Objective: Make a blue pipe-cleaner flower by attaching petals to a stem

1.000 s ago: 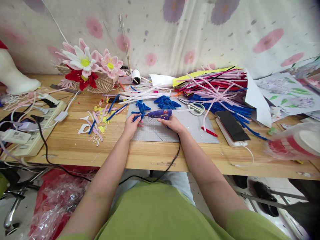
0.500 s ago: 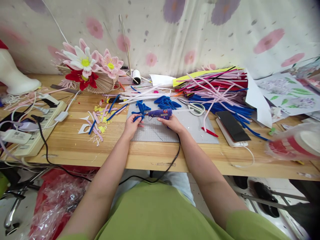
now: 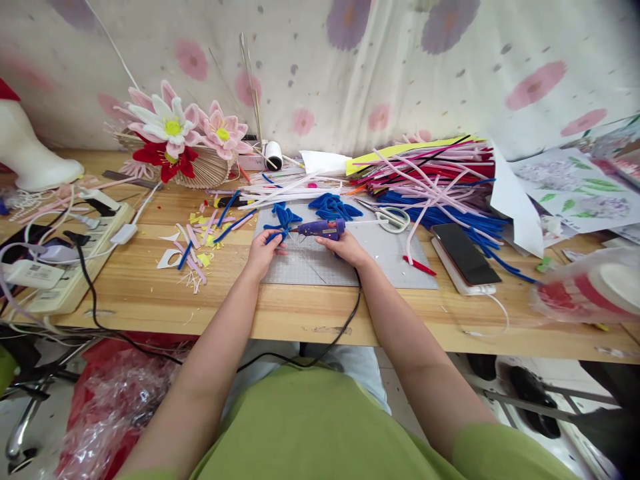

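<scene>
My left hand (image 3: 265, 252) pinches a blue pipe-cleaner piece (image 3: 277, 230) over the left part of a grey cutting mat (image 3: 330, 267). Wrapped round the handle of a purple hot glue gun (image 3: 325, 229) is my right hand (image 3: 346, 247). The gun points left, its nozzle at the blue piece; whether they touch I cannot tell. A white glue stick (image 3: 363, 222) sticks out behind the gun, and its black cord (image 3: 359, 293) hangs down over the table edge. Just beyond the gun lies a blue pipe-cleaner bundle of loops (image 3: 333, 205).
Scissors (image 3: 394, 219), a red pen-like item (image 3: 419, 265) and a phone (image 3: 465, 253) lie to the right. Pipe cleaners (image 3: 425, 167) are heaped behind. Scraps (image 3: 203, 257) lie left, near a power strip (image 3: 95, 250) and a fan with fuzzy flowers (image 3: 170, 127). A wrapped cup (image 3: 590, 287) stands far right.
Almost nothing differs. The view has shifted very slightly; both hands keep their hold, with the glue gun's nozzle still at the blue piece.
</scene>
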`<state>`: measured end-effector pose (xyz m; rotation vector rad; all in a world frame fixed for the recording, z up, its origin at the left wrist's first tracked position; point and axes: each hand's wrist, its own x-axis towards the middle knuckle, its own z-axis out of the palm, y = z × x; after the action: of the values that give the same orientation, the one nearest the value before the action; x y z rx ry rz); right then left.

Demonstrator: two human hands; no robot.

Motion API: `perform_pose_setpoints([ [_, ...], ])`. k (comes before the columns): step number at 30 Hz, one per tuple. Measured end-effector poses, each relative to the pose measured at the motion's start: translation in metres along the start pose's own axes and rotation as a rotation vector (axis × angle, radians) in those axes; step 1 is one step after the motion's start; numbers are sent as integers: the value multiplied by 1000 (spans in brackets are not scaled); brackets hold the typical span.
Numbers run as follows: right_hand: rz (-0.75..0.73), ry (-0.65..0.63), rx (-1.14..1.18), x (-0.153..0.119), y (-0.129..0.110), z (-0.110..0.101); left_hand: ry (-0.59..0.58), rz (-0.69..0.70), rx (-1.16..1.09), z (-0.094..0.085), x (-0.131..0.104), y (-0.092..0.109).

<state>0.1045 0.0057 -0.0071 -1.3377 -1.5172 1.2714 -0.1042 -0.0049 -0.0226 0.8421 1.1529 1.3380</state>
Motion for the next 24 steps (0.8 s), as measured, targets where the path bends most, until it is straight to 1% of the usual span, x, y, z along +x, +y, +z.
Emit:
perform_pose_setpoints([
  [6,-51,-48,-6,0,-1,1,-4,-38,-33,-1,1,2],
  [14,-38,36,-33,4,6,-3,-13,-30,-44,-1,1,1],
  [20,-56,26,-28,1,0,0,-15,-15,-34,-2,3,-2],
  [24,-62,40,-46,3,2,-1,-17,-2,-13,-3,3,-3],
])
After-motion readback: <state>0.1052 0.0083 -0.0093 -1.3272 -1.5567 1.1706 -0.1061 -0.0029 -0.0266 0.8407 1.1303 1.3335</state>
